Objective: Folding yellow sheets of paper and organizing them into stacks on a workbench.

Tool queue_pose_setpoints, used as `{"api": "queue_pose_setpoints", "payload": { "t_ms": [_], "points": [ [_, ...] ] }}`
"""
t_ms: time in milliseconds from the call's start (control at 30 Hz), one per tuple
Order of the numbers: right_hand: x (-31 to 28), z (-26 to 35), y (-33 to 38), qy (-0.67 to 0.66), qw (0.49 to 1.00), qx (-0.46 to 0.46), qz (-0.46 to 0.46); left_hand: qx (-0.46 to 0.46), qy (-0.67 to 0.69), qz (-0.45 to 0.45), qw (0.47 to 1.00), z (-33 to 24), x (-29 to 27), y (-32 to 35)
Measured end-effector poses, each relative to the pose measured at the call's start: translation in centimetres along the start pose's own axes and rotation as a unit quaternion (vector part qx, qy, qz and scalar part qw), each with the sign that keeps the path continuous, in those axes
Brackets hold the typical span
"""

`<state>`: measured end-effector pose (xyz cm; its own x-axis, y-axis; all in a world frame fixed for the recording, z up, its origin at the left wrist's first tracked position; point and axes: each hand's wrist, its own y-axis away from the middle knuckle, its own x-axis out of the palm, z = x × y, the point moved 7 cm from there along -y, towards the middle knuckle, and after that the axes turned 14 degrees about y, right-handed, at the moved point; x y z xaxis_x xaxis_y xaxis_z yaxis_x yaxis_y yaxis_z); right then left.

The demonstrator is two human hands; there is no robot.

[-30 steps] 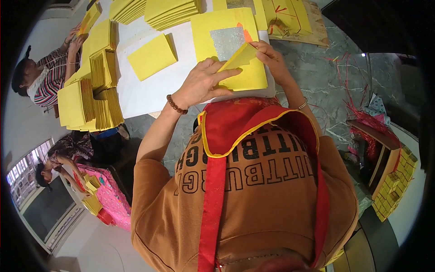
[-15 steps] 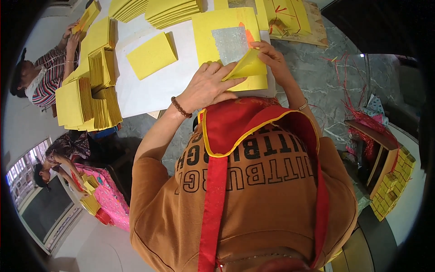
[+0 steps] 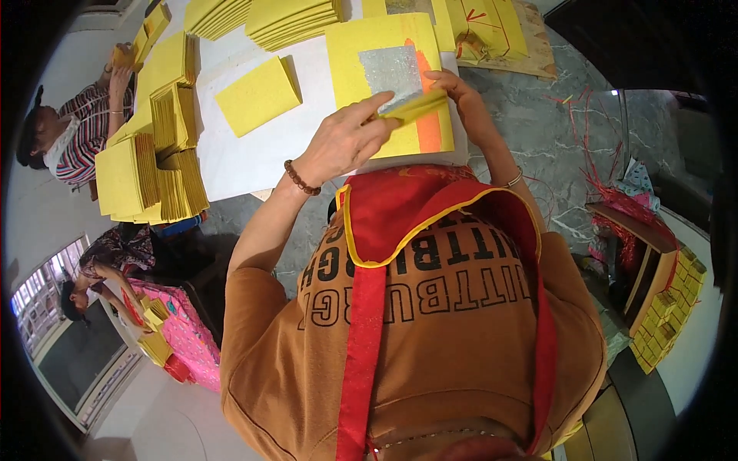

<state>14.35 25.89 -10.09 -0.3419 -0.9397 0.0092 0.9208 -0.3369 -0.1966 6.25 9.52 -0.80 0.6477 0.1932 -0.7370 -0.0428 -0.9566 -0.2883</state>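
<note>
A narrow folded yellow paper sheet (image 3: 419, 107), a little blurred, is tilted up over a larger yellow sheet (image 3: 347, 58) with a silver patch (image 3: 390, 69) and an orange strip (image 3: 428, 129). My left hand (image 3: 346, 137), with a beaded bracelet on its wrist, closes on the left end of the folded sheet between thumb and fingers. At the other end, my right hand (image 3: 465, 98) has its bent fingers on the sheet; its thumb is partly hidden. A folded yellow piece (image 3: 257, 96) lies to the left on the white tabletop (image 3: 227, 165).
Stacks of folded yellow paper (image 3: 127, 177) line the table's left edge, and more piles (image 3: 292, 23) stand at its far side. Beyond my right hand is a board (image 3: 538, 46) with yellow paper. Two other people (image 3: 77, 134) work at the left. A wooden frame (image 3: 646, 284) stands at the right.
The folded sheet has been raised and turned narrower, baring the lower orange strip. My left hand has shifted slightly left and its fingers have changed position; my right hand has barely moved.
</note>
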Motion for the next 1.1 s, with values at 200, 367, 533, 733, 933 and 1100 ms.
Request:
{"api": "queue_pose_setpoints", "payload": {
  "t_ms": [200, 367, 533, 733, 933, 1100],
  "points": [
    [0.7, 1.2, 0.0, 0.263, 0.964, -0.022, -0.021, -0.115, 0.066, -0.036, 0.99, 1.3, -0.8, 0.3],
    [0.4, 0.7, 0.1, 0.218, 0.975, -0.023, -0.045, -0.095, 0.059, -0.038, 0.993, 1.1, -3.1, 1.6],
    [0.2, 0.0, 0.0, 0.185, 0.982, -0.016, -0.039, -0.137, -0.033, -0.061, 0.988, 4.8, -2.1, 3.2],
    [0.7, 2.5, -0.3, 0.337, 0.939, -0.044, -0.05, -0.122, -0.211, -0.091, 0.965, 3.8, -1.9, 2.6],
    [2.4, 7.1, 1.7, 0.5, 0.854, -0.143, 0.011, -0.072, -0.129, -0.077, 0.986, 1.4, -2.1, 3.9],
    [3.3, 6.6, 1.9, 0.389, 0.916, -0.087, 0.034, -0.111, -0.004, -0.079, 0.991, 1.9, -1.9, 4.2]
  ]
}}
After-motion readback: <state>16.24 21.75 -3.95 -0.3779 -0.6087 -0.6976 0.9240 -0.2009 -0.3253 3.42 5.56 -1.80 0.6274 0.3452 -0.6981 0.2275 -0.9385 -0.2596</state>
